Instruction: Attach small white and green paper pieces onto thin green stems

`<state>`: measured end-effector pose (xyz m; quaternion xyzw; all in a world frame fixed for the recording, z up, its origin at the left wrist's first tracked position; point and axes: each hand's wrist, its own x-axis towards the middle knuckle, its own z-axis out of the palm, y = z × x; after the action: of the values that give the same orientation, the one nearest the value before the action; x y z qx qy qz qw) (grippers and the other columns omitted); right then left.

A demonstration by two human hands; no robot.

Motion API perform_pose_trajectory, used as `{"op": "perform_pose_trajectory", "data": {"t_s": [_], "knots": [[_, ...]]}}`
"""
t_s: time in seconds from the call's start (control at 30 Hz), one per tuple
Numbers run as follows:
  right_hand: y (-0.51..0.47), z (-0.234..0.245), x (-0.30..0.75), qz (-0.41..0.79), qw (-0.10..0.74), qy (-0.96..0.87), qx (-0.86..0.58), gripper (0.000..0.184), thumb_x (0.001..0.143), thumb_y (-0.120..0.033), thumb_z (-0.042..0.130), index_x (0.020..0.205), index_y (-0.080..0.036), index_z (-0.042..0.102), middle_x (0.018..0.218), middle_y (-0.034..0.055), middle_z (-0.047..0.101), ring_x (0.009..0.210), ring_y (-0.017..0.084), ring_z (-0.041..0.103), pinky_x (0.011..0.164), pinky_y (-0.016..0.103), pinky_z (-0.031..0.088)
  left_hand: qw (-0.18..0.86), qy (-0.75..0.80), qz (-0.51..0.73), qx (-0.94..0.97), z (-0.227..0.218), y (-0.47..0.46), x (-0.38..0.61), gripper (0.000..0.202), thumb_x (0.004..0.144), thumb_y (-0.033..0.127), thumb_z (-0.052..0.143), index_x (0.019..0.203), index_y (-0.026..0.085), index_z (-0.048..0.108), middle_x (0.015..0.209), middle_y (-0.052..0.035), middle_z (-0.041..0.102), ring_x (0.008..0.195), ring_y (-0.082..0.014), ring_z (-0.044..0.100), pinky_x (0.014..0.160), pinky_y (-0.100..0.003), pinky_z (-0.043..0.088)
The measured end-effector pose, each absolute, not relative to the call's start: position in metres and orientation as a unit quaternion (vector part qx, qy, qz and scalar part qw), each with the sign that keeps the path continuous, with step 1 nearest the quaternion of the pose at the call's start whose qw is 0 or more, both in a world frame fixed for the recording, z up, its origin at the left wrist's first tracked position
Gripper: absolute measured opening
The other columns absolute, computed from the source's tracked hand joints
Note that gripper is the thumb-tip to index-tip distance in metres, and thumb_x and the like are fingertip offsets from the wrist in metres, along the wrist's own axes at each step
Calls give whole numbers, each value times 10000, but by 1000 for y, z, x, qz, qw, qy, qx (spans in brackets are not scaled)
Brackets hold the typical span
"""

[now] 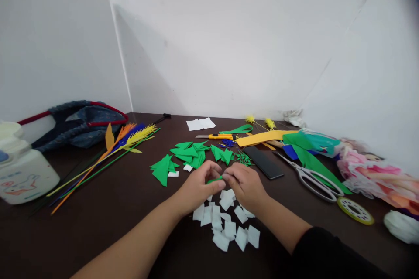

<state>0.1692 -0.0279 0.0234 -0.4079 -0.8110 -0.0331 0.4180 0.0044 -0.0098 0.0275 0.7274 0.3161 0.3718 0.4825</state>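
My left hand (199, 185) and my right hand (244, 185) meet over the dark table (108, 209), fingers pinched together on a small green paper piece (215, 179) held between them. Just beneath and in front of the hands lie several small white paper squares (227, 226). Behind the hands is a scatter of green paper triangles (186, 154). The fingertips hide most of the green piece.
Scissors (310, 176) and a black strip (263, 162) lie to the right, with a tape roll (355, 210) and plastic bags (376, 174). A yellow utility knife (218, 137) and yellow paper strip (265, 137) sit behind. Paper flower stems (108, 152), a bag (81, 122) and a white container (22, 170) are at the left.
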Motion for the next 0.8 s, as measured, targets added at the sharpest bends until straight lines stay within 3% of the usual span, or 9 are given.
{"op": "perform_pose_trajectory", "data": {"t_s": [0.1,0.17,0.2,0.47,0.67,0.8], "knots": [[-26,22,167,-27,405,-807,-429,247,854,-258,405,675,-171,551,623,22,536,614,132,488,583,231,367,310,360,386,791,29,-10,4,180,663,230,608,825,193,539,731,14,570,703,-140,511,645,-256,384],[-26,22,166,-26,398,-810,-431,251,856,-264,404,676,-170,551,625,22,539,617,132,490,585,229,363,255,372,377,809,32,-11,3,55,715,234,555,692,184,561,650,19,561,646,-130,495,614,-249,364],[-26,22,166,-27,396,-810,-432,255,857,-268,403,675,-169,551,622,22,538,617,131,489,585,228,361,255,372,371,812,33,-12,2,115,736,241,533,644,179,563,613,19,558,619,-127,494,602,-247,359],[-27,25,169,-58,417,-804,-420,367,872,-319,365,561,-166,487,528,1,470,528,113,434,517,226,321,597,311,364,644,28,-10,5,269,791,345,467,640,139,549,483,14,532,439,-100,464,484,-226,359],[-28,28,170,-34,467,-812,-349,260,855,-243,425,645,-166,557,592,20,545,603,126,480,583,241,389,670,297,397,553,30,-15,10,247,773,276,496,587,124,553,438,7,526,399,-75,436,466,-205,317],[-27,30,175,-82,473,-829,-288,111,805,-176,513,742,-168,605,684,35,600,677,143,511,654,279,432,704,301,400,504,36,-21,14,275,754,235,489,508,126,545,333,25,467,332,-60,389,530,-225,368]]}}
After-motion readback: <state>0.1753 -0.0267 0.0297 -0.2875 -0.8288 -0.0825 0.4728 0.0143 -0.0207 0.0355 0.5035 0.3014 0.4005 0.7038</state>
